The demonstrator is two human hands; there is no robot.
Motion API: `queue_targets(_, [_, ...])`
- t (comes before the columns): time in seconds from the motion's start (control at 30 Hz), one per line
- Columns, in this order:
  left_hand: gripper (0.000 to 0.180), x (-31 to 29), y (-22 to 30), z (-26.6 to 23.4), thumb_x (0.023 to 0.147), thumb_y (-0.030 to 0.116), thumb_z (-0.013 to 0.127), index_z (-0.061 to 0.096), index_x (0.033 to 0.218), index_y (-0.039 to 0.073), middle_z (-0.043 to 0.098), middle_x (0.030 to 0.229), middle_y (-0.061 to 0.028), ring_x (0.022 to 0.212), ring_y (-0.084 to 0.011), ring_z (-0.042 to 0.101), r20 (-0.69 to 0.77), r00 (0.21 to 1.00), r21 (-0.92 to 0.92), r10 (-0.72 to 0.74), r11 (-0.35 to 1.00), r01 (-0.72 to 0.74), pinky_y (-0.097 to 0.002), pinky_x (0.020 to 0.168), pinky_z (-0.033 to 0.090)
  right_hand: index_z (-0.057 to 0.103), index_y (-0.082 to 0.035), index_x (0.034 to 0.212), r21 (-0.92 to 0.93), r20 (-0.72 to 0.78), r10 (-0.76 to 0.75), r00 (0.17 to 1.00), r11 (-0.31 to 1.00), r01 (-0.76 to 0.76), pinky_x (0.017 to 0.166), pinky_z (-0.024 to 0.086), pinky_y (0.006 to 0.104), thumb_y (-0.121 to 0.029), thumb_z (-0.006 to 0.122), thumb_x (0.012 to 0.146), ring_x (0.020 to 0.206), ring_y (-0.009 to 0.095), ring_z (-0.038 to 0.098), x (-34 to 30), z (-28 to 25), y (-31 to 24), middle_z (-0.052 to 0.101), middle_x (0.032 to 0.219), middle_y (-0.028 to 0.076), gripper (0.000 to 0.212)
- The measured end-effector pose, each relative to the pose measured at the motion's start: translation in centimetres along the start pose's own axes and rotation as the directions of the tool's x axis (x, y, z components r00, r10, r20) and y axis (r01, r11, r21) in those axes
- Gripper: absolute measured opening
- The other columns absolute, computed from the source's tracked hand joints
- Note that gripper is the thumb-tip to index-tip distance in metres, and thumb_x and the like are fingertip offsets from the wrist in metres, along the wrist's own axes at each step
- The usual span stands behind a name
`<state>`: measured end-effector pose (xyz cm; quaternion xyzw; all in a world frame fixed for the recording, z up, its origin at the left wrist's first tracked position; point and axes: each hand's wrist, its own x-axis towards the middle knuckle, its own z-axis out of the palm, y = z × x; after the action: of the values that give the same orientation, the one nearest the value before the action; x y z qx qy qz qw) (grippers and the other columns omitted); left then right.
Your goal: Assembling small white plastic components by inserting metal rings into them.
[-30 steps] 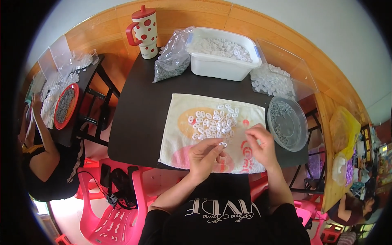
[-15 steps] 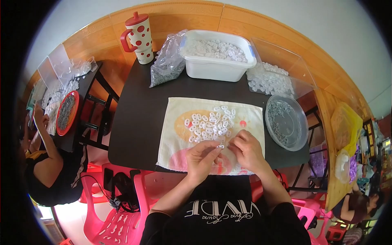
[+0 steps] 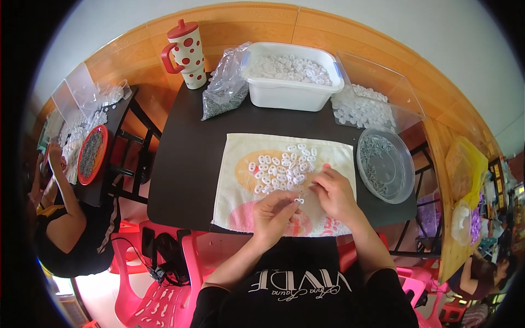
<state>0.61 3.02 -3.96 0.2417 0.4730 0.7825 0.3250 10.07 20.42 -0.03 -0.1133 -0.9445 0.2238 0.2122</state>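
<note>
Between the thumb and fingers of my left hand (image 3: pixel 275 216) is a small white two-hole plastic piece (image 3: pixel 299 201), gripped near its edge. Just right of it, my right hand (image 3: pixel 334 192) hovers over the cloth with its fingers curled together. Whatever its fingertips may pinch is too small to make out. Beyond both hands lies a loose heap of similar white two-hole pieces (image 3: pixel 280 170), on a pale patterned towel (image 3: pixel 227 164). A round clear tub (image 3: pixel 403 175) with small grey metal parts (image 3: pixel 377 156) stands to the right.
Along the back stand a spotted tumbler (image 3: pixel 188 57), a plastic bag of grey parts (image 3: pixel 224 95), a white bin (image 3: pixel 290 98) full of white pieces and a clear box (image 3: pixel 407 112) with translucent pieces. Another person (image 3: pixel 65 218) works at the left table. Pink chairs (image 3: pixel 158 298) stand below.
My right hand has drawn slightly away from the piece in my left hand, widening the gap. The left hand keeps its grip. The whole view has shifted a little.
</note>
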Motion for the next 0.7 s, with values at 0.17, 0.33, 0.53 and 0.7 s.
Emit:
queue_targets(0.17, [0.038, -0.2, -0.1, -0.1, 0.090, -0.010, 0.064, 0.065, 0.125, 0.002, 0.065, 0.098, -0.0019, 0.078, -0.0080, 0.065, 0.023, 0.999, -0.020, -0.027, 0.999, 0.027, -0.0197, 0.063, 0.051, 0.067, 0.001, 0.094, 0.401, 0.009, 0.203, 0.979, 0.897, -0.189, 0.059, 0.047, 0.0262, 0.005, 0.066, 0.087, 0.066, 0.014, 0.063, -1.6, -0.1, 0.0, 0.062, 0.078, 0.007, 0.008])
queue_targets(0.33, [0.044, -0.1, -0.2, -0.6, 0.088, -0.013, 0.062, 0.062, 0.130, 0.002, 0.064, 0.100, -0.0026, 0.084, -0.0079, 0.063, 0.094, 0.996, -0.005, -0.005, 1.000, 0.006, -0.0215, 0.070, 0.052, 0.068, 0.004, 0.098, 0.850, 0.039, 0.358, 0.933, 0.478, -0.219, 0.065, 0.050, 0.0205, 0.007, 0.064, 0.090, 0.073, 0.008, 0.064, -1.6, 0.3, -2.1, 0.066, 0.086, 0.003, 0.009])
queue_targets(0.53, [0.046, 0.1, 0.1, -0.4, 0.088, -0.015, 0.059, 0.060, 0.132, 0.000, 0.063, 0.098, -0.0035, 0.087, -0.0096, 0.062, 0.148, 0.989, -0.069, -0.014, 0.997, 0.024, -0.0242, 0.075, 0.053, 0.068, 0.003, 0.098, 0.919, 0.080, 0.399, 0.913, 0.326, -0.223, 0.073, 0.055, 0.0226, 0.006, 0.065, 0.090, 0.079, 0.009, 0.064, -1.5, 1.3, -3.1, 0.067, 0.089, 0.004, 0.009])
queue_targets(0.7, [0.045, -0.1, 0.4, 0.2, 0.086, -0.015, 0.062, 0.064, 0.129, 0.001, 0.065, 0.091, -0.0021, 0.075, -0.0065, 0.061, 0.104, 0.994, -0.106, 0.024, 0.994, -0.013, -0.0198, 0.065, 0.050, 0.068, 0.004, 0.098, 0.892, 0.094, 0.343, 0.935, 0.389, -0.232, 0.073, 0.051, 0.0210, 0.007, 0.064, 0.090, 0.081, 0.008, 0.062, -2.0, 1.3, -3.1, 0.066, 0.090, 0.004, 0.009])
